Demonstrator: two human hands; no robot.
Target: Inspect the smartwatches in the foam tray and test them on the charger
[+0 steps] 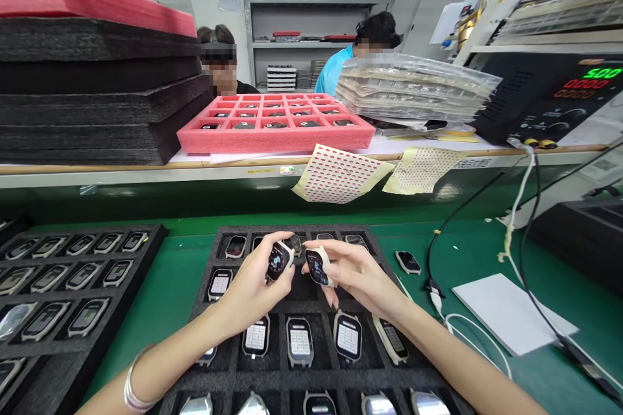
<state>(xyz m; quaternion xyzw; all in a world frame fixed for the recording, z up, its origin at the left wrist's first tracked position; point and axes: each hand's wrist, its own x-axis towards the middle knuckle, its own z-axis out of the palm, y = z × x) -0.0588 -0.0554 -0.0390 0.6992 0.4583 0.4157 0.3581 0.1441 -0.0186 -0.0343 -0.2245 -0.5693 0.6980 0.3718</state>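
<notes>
My left hand (260,275) is closed around a smartwatch case (278,260) without straps, its dark screen lit with a dial. Close to its right, my right hand (353,272) grips a second smartwatch case (317,266) by its edges, with a lit screen too. Both are held above a black foam tray (272,373) whose compartments hold several more watch cases. Among these, one watch (299,340) in the middle row shows a white keypad-like grid, as do its neighbours. My hands and forearms hide part of the tray.
Another foam tray of watches (63,282) lies at left. On the green bench to the right are a single watch (407,262), a white pad (513,312) and cables (435,298). The shelf ahead carries a pink foam tray (275,139) and a power supply (549,97). Two people sit beyond.
</notes>
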